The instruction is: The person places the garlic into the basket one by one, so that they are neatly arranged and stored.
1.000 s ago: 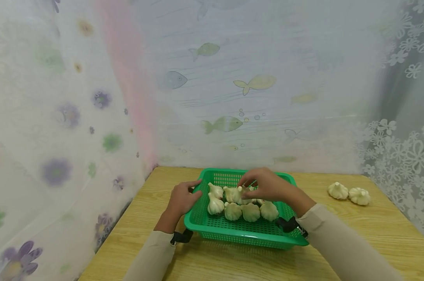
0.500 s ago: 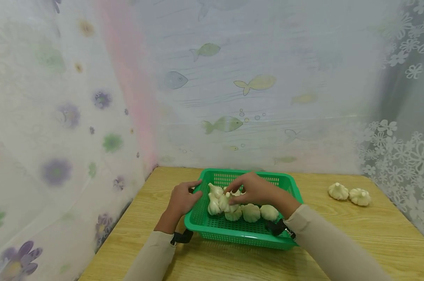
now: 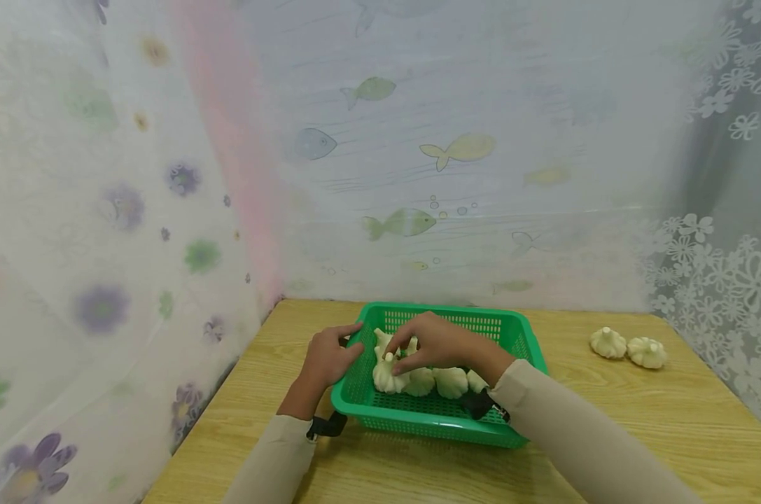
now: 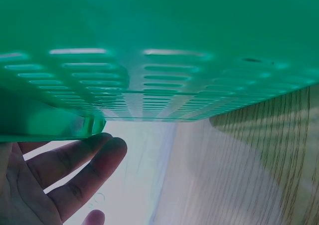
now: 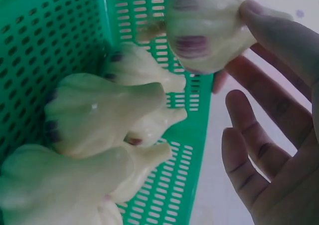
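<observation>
A green perforated plastic basket stands on the table with several garlic bulbs inside. At its left end, my left hand grips the rim; in the left wrist view, fingers lie just under the rim's edge. My right hand reaches into the basket and pinches one garlic bulb by its neck between thumb and fingers. That bulb is near the left end, stem up, overlapping other bulbs in the head view. Purple patches mark its side in the right wrist view.
Two more garlic bulbs, one beside the other, lie on the wooden table right of the basket. A fish-printed curtain hangs behind the table, and a flowered one is at the left.
My right hand has moved left across the basket with the garlic bulb, from the middle to the left end. The left hand stays on the rim.
</observation>
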Available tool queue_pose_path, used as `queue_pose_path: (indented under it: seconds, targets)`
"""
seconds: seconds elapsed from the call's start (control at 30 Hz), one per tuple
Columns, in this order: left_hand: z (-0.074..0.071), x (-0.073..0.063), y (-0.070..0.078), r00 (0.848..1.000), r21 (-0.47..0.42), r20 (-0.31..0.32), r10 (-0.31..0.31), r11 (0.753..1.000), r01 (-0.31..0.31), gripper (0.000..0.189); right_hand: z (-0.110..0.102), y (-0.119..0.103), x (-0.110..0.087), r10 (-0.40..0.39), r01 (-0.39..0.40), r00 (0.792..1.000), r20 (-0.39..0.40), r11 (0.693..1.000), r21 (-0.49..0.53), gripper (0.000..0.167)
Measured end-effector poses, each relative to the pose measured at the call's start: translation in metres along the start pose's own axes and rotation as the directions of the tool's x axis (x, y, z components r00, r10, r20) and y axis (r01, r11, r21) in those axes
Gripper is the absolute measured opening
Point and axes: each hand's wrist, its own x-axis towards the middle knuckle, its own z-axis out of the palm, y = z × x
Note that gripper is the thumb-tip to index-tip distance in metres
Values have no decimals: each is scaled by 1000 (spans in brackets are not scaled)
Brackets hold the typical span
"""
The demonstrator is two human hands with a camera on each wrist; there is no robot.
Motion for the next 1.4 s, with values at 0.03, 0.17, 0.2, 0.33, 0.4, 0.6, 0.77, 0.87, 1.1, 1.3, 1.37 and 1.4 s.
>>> queue_pose_path:
  seconds: [0.03, 0.17, 0.2, 0.33, 0.4, 0.6, 0.77, 0.87, 1.1, 1.3, 1.37, 1.4]
  targets:
    - [0, 0, 0, 1000, 3, 1, -2, 1000, 2, 47, 2, 0, 3, -4, 4, 1000, 7, 1000, 4, 24]
    - [0, 0, 0, 1000, -4, -1, -3, 1000, 3, 47, 8, 2, 11, -17, 17, 999, 41, 1000, -6, 23]
    - [0, 0, 0, 1000, -5, 0, -3, 1000, 3, 47, 10, 3, 13, -19, 20, 998, 52, 1000, -13, 23]
    - [0, 0, 0, 1000, -18, 4, -1, 1000, 1, 48, 17, 8, 19, -10, 13, 996, 92, 999, -35, 23]
    - [0, 0, -1, 1000, -17, 5, -1, 1000, 1, 48, 21, 10, 22, -2, 6, 994, 106, 999, -36, 22]
    - [-1, 0, 0, 1000, -10, 1, 1, 1000, -1, 46, 28, 14, 26, 5, 7, 987, 158, 997, -71, 23]
    - [-1, 0, 0, 1000, -13, 6, -2, 1000, 2, 47, 29, 14, 27, 26, -8, 983, 180, 995, -98, 25]
    - [-1, 0, 0, 1000, -13, 9, -3, 1000, 4, 48, 30, 13, 28, 35, -18, 982, 184, 995, -96, 25]
    - [-1, 0, 0, 1000, -12, 14, -9, 1000, 9, 48, 31, 15, 29, 45, -32, 979, 200, 997, -64, 19]
    - [-2, 0, 1, 1000, -27, 13, -12, 1000, 12, 48, 32, 17, 29, 29, -17, 978, 206, 998, -61, 16]
    - [-1, 0, 1, 1000, -28, 14, -9, 1000, 10, 48, 32, 16, 29, 31, -20, 978, 206, 998, -58, 17]
    - [-1, 0, 1, 1000, -27, 15, -8, 1000, 8, 48, 32, 16, 29, 32, -20, 978, 206, 998, -58, 17]
